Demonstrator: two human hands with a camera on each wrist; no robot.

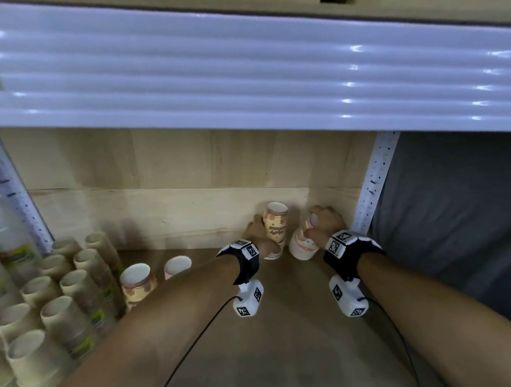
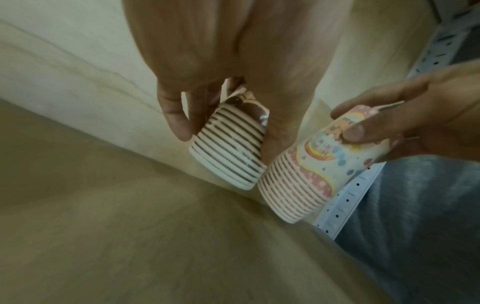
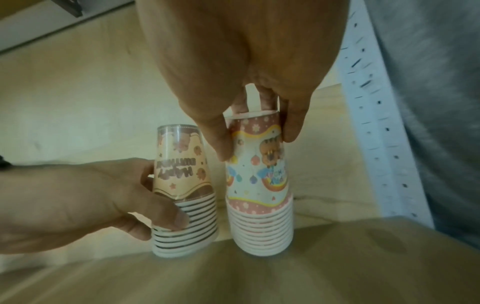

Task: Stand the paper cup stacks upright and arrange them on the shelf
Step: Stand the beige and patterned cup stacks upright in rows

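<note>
Two paper cup stacks stand rims-down, side by side, in the back right corner of the wooden shelf [image 1: 285,339]. My left hand [image 1: 258,234] grips the orange stack with brown-striped rims [image 1: 275,227] [image 2: 228,148] [image 3: 184,185] low on its side. My right hand [image 1: 324,222] holds the pink rainbow stack [image 1: 303,245] [image 2: 311,170] [image 3: 259,185] by its upturned base, fingers over the top and thumb on the side. Both stacks appear to touch the shelf, with a narrow gap between them.
Two more printed stacks, orange [image 1: 136,284] and pink [image 1: 176,267], sit at the lower left beside several plain brown cup stacks [image 1: 76,291]. A perforated white post [image 1: 372,187] stands just right of the pink stack. A white upper shelf edge [image 1: 242,75] hangs overhead.
</note>
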